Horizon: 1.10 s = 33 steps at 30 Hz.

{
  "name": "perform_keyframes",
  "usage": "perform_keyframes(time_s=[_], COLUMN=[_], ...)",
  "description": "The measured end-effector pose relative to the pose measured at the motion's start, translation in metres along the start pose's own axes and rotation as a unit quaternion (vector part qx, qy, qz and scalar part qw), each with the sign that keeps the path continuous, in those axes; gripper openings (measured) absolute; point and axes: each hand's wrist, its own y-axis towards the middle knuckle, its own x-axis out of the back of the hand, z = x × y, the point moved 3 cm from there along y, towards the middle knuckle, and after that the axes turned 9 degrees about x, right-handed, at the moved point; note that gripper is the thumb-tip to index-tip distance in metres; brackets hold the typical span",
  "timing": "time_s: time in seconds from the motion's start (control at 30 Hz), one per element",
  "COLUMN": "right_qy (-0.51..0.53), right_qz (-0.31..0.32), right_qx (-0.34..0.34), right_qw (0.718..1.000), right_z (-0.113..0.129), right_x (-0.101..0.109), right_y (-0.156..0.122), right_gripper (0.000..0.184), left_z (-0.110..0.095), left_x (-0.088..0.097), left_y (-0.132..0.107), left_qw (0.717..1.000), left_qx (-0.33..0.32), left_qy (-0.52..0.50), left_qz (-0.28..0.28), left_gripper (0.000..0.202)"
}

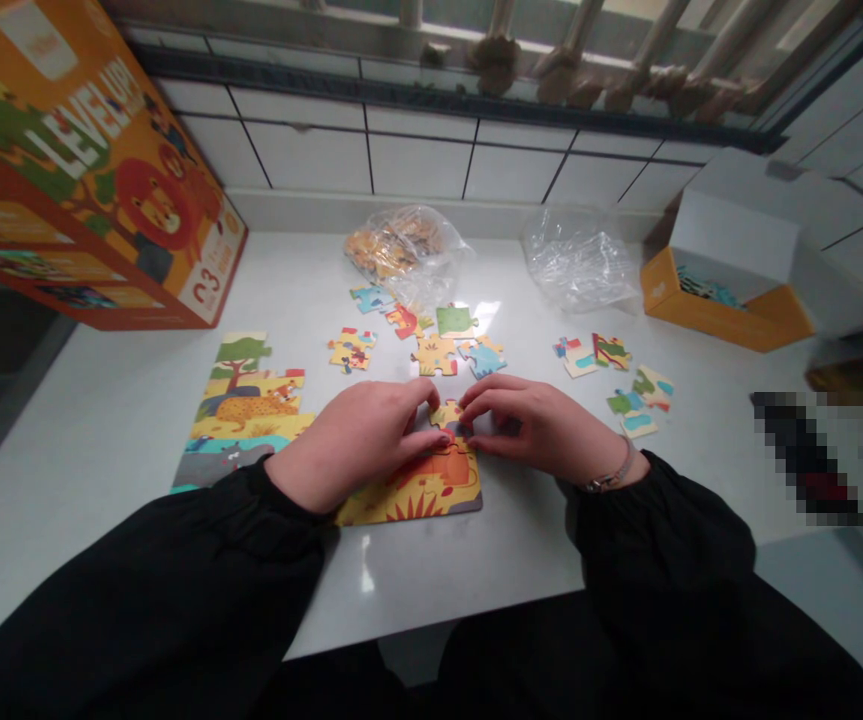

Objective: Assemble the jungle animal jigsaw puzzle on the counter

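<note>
A partly assembled jigsaw puzzle (408, 503) lies on the white counter, showing a leopard, a tree and blue water on its left. At its upper right edge sits a yellow puzzle piece (447, 412) above an orange animal picture. My left hand (367, 430) reaches over the puzzle, thumb and fingers closed on the left side of this piece. From the other side, my right hand (532, 425) has its fingertips on the piece's right edge. Just beyond the hands lie several loose pieces, among them a green piece (456, 321) and a yellow piece (435, 354).
A tall orange puzzle box (146, 190) stands at the left. Along the wall lie a plastic bag of pieces (405, 250) and a crumpled clear bag (581, 262). An opened orange box (723, 315) holds more pieces. Several loose pieces (639, 400) lie right of my hands.
</note>
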Motion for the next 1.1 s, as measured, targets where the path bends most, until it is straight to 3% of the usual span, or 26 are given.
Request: perform_keyframes(time_s=[0.47, 1.1], right_qy=[-0.025, -0.032], right_qz=[0.015, 0.024], right_qx=[-0.011, -0.03], right_qw=[1.0, 0.999], right_z=[-0.0019, 0.0016], right_x=[-0.0034, -0.0034], right_y=[-0.0025, -0.0032], right_gripper=[0.009, 0.016], left_z=[0.001, 0.0045], left_x=[0.0026, 0.0013], left_y=[0.0011, -0.0003], left_qw=[0.999, 0.999], left_qx=[0.009, -0.019], left_qy=[-0.015, -0.017], left_qz=[0.028, 0.025], left_gripper=[0.032, 0.035])
